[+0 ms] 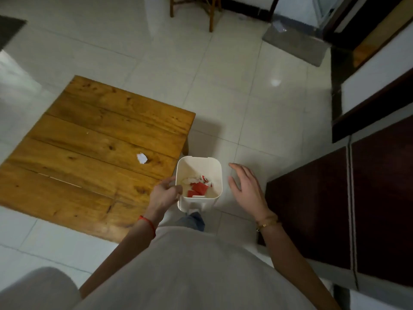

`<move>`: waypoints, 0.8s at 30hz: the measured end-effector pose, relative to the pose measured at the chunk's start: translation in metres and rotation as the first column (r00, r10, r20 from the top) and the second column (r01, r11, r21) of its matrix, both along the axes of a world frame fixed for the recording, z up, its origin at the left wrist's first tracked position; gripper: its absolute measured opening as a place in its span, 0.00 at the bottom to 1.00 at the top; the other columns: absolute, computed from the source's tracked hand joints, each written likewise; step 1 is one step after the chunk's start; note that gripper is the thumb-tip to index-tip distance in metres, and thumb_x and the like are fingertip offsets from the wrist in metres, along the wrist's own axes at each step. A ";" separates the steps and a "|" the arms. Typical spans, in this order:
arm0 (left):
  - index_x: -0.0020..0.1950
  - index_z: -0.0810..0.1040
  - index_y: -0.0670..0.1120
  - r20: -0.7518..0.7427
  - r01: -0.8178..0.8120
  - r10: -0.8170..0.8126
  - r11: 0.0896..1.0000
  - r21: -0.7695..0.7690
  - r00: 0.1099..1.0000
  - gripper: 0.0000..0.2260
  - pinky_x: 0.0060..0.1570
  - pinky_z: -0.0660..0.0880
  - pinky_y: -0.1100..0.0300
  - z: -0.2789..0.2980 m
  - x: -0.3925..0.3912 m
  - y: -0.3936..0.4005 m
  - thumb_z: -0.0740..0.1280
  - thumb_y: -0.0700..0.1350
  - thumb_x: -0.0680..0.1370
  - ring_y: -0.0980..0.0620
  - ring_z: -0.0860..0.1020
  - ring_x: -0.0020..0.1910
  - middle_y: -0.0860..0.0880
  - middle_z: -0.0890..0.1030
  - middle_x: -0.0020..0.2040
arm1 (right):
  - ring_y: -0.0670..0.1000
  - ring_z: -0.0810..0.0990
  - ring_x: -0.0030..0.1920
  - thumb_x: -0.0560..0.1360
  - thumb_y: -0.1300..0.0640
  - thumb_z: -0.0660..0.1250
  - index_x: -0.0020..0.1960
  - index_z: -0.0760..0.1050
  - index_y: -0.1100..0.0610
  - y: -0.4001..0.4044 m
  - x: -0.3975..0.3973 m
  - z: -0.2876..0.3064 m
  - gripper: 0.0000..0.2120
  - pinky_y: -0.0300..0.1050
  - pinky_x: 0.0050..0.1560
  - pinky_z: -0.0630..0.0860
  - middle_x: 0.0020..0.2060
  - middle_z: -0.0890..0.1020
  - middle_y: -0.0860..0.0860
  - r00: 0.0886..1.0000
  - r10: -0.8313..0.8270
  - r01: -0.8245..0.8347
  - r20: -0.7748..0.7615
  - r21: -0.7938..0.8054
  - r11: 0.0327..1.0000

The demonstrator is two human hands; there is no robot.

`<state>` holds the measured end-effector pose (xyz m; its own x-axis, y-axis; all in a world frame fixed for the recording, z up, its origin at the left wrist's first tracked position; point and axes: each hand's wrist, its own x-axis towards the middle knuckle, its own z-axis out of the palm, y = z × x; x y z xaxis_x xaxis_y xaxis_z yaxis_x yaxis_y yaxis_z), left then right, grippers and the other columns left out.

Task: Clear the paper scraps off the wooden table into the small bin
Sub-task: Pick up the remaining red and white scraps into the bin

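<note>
A low wooden table [93,139] stands on the tiled floor at the left. One white paper scrap [142,157] lies near its right edge, and a tiny white fleck [87,132] sits further back. The small white bin [215,175] stands on the floor just off the table's right corner, with red and white paper scraps [197,186] inside. My left hand [165,191] hovers at the bin's left rim, fingers loosely curled, nothing visible in it. My right hand [244,186] is open beside the bin's right side, fingers spread, holding nothing.
A dark wooden cabinet [348,198] stands close on the right. A chair's wooden legs [211,14] and a grey mat [295,44] are at the far end of the floor. My leg and white shoe [194,212] are just behind the bin.
</note>
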<state>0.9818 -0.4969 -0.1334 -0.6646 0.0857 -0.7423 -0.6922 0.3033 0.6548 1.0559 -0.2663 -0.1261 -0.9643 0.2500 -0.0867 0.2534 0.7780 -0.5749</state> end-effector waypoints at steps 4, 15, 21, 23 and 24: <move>0.60 0.78 0.45 0.001 -0.059 0.059 0.998 0.001 0.998 0.18 0.54 0.80 0.47 0.003 -0.028 0.019 0.67 0.40 0.70 0.45 0.82 0.51 0.45 0.83 0.51 | 0.52 0.70 0.67 0.80 0.55 0.61 0.69 0.70 0.58 0.029 -0.059 0.004 0.19 0.44 0.68 0.65 0.66 0.75 0.54 0.994 0.112 -0.112 -0.018 0.012 0.994; 0.61 0.80 0.52 0.055 -0.462 0.468 0.882 -0.092 0.882 0.25 0.54 0.80 0.51 -0.003 -0.046 0.056 0.67 0.42 0.64 0.48 0.81 0.50 0.49 0.85 0.47 | 0.47 0.63 0.71 0.81 0.51 0.57 0.72 0.66 0.53 0.045 -0.208 -0.012 0.20 0.39 0.69 0.58 0.70 0.69 0.49 0.774 0.631 -0.633 0.053 0.011 0.774; 0.59 0.79 0.53 0.096 -0.705 0.714 0.701 -0.110 0.694 0.21 0.59 0.78 0.47 -0.023 -0.041 0.096 0.67 0.39 0.68 0.45 0.80 0.55 0.46 0.83 0.52 | 0.49 0.64 0.72 0.82 0.51 0.57 0.73 0.66 0.54 0.050 -0.282 -0.033 0.21 0.47 0.72 0.62 0.71 0.69 0.51 0.518 0.852 -0.855 0.078 0.009 0.519; 0.57 0.78 0.54 0.102 -0.766 0.776 0.631 -0.123 0.623 0.21 0.58 0.78 0.47 -0.031 -0.041 0.107 0.67 0.39 0.66 0.45 0.80 0.55 0.46 0.84 0.53 | 0.50 0.64 0.72 0.82 0.51 0.57 0.73 0.65 0.54 0.047 -0.299 -0.043 0.21 0.49 0.73 0.61 0.71 0.69 0.51 0.452 0.886 -0.891 0.101 0.015 0.453; 0.58 0.79 0.53 0.106 -0.796 0.805 0.593 -0.118 0.584 0.21 0.58 0.78 0.47 -0.038 -0.041 0.112 0.67 0.39 0.66 0.45 0.80 0.55 0.45 0.83 0.54 | 0.50 0.63 0.72 0.82 0.51 0.57 0.73 0.65 0.54 0.044 -0.306 -0.050 0.21 0.49 0.73 0.61 0.71 0.69 0.51 0.424 0.899 -0.905 0.108 0.016 0.425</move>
